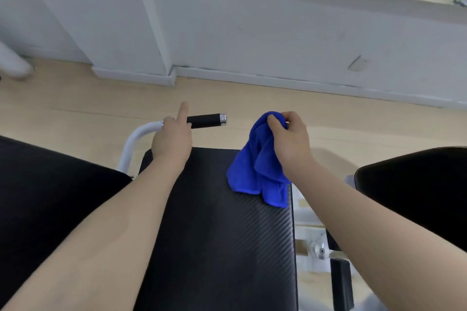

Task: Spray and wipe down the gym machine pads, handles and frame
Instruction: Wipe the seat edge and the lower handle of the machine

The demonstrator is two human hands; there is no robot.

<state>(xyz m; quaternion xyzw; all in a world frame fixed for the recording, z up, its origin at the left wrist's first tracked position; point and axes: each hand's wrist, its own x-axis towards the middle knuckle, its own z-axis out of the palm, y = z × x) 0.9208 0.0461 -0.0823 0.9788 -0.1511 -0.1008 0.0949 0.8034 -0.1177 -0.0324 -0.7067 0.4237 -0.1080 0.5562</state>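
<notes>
Seat pad (pixel 217 235): black, finely ribbed texture, flat, lowest and central in view; further black pads flank it on both sides.
Cloth (pixel 257 166): bright blue, bunched, hanging over the seat pad's far right corner, its lower folds touching the pad.
Right hand (pixel 290 136): fingers curled, gripping the cloth's top.
Handle (pixel 207 120): black grip with chrome end cap on a white curved tube (pixel 134 141), beyond the seat pad's far left corner.
Left hand (pixel 173 139): index finger extended straight; resting at the handle's inner end; other fingers hidden.
</notes>
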